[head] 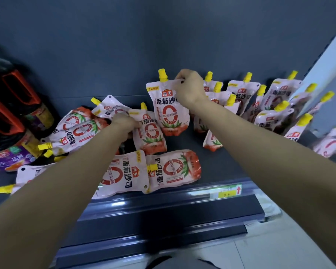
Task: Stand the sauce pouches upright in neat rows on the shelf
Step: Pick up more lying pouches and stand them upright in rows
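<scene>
Looking down onto a dark grey shop shelf (221, 164) and reaching in with both bare arms. Pinching, with the right hand (188, 86), the top seal of an upright pouch (171, 113) of tomato sauce, just beside its yellow spout. Holding it near the back wall, just left of the standing rows (241, 94) already filling the right end of the shelf. Hard to tell whether resting on its base or hanging just above the shelf.

Gripping, with the left hand (124, 123), the edge of a leaning pouch (150, 134) just in front and to the left, fingers curled round it. Working with the hands apart, one pouch to each.

Leaving, for now, flat pouches (171, 167) along the front lip and a heap (76, 129) of more toward the left, spouts pointing every way. Passing over dark bottles (17, 105) with orange handles at the far left and a green and yellow price label (225, 191) on the front rail.

Probably nearing halfway, judging by the number not yet stood.

Doing this step well:
- Lowering the upright pouch fully onto its flat base.
- Squaring the printed face to the front.
- Nudging it against its neighbour, in line with the back row.
- Letting go only once balanced.
- Avoiding any sideways pull on the soft top, for fear of tipping it into the standing rows.
- Bringing the leaning pouch in next, close beside or directly in front.
</scene>
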Tool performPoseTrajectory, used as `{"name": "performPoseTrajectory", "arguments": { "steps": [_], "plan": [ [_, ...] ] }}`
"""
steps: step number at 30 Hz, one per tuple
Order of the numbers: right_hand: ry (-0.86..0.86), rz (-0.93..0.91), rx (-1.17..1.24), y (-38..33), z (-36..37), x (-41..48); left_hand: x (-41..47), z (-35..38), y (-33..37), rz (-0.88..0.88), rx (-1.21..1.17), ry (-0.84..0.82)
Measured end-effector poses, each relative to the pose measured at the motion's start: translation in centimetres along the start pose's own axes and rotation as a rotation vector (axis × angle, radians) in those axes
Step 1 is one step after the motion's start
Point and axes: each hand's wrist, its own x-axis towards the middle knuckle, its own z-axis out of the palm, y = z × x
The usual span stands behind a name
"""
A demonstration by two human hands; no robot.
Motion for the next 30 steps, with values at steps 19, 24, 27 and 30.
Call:
{"name": "performPoseTrajectory", "arguments": {
  "steps": [19,24,27,30],
  "plan": [
    [0.014,-0.102,0.088,3.6,-10.2,-5.9,-6.5,3.7,0.8,0.189,-0.164,0.165],
    [-0.010,-0.045,0.077,7.8,-11.2,-7.3,-7.8,5.5,1.1,0.244,-0.145,0.187],
    [-0.048,0.011,0.101,10.1,-11.3,-8.0,-8.2,5.8,1.0,0.262,-0.127,0.205],
    [-0.069,0.071,0.131,11.6,-11.5,-8.4,-8.4,5.9,0.9,0.268,-0.104,0.211]
  ]
}}
